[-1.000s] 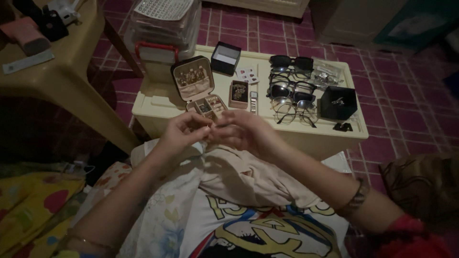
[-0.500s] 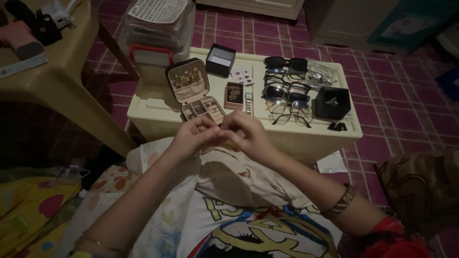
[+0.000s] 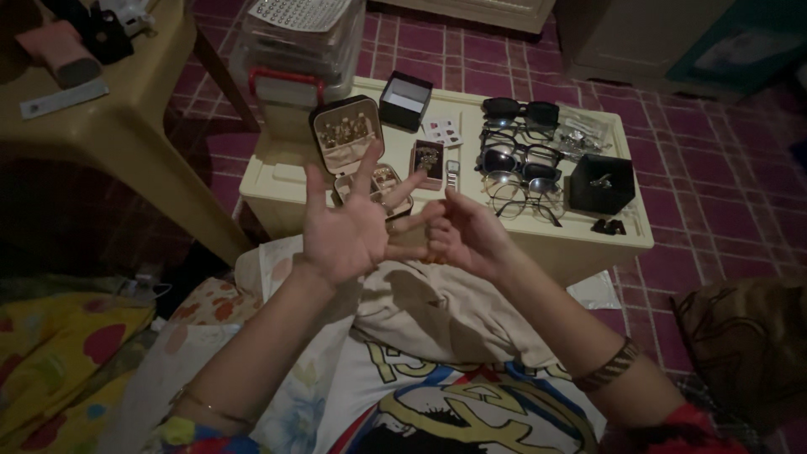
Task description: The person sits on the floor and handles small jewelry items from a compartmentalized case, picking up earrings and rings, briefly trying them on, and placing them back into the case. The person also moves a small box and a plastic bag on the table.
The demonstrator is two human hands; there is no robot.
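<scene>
Since a moment earlier, the left hand (image 3: pixel 349 227) has opened: its fingers now fan wide, palm toward the camera, where before both hands were pinched together. The right hand (image 3: pixel 466 235) is curled beside it, fingertips closing on the left hand's lowest finger, perhaps on a ring, though the dim light hides it. Spreading keeps that finger clear. Both hover over a beige cloth (image 3: pixel 437 311) on the lap. Just beyond, an open jewellery case (image 3: pixel 349 139) stands on a cream low table (image 3: pixel 269 181), near rows of glasses (image 3: pixel 517 160).
</scene>
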